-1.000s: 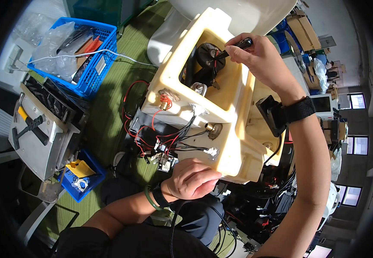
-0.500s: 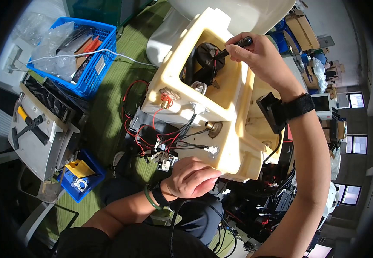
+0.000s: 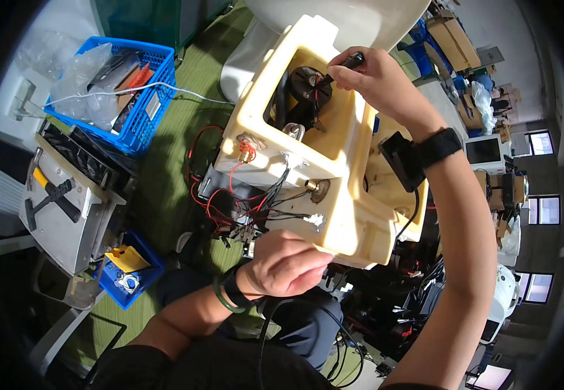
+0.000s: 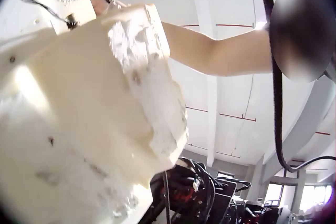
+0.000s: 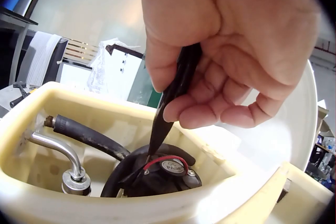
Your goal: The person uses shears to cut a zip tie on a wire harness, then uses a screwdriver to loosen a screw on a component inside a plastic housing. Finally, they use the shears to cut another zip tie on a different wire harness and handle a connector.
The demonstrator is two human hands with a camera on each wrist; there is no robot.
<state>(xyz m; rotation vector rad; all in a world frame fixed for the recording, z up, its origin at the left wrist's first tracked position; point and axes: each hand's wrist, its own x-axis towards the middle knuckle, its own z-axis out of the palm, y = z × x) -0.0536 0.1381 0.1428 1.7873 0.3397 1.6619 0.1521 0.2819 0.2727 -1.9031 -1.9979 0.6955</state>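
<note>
My right hand [image 3: 382,84] pinches a black pen-like tool [image 5: 176,87] between thumb and fingers. The tool's tip meets a round black part [image 5: 168,174] with a red wire, inside the cream-coloured housing [image 3: 353,224]. A bent metal tube [image 5: 60,145] and a black hose [image 5: 89,133] lie beside that part. My left hand [image 3: 288,263], fingers curled, is at the housing's lower edge, thumb and fingertips against it; whether it grips the edge is hard to tell. Red and black wires [image 3: 256,205] hang from the housing's side near it.
On the left are a blue crate [image 3: 126,133] of bags and parts, a grey metal case [image 3: 67,227] with a hammer [image 3: 54,195], and a small blue bin [image 3: 129,292]. A white rounded object [image 3: 360,19] stands behind the housing. A black cable [image 3: 265,331] loops by the lap.
The head view has shifted slightly. The right hand and tool have moved a little left and up in that view, the tip still at the black part. The left hand stays at the housing's edge.
</note>
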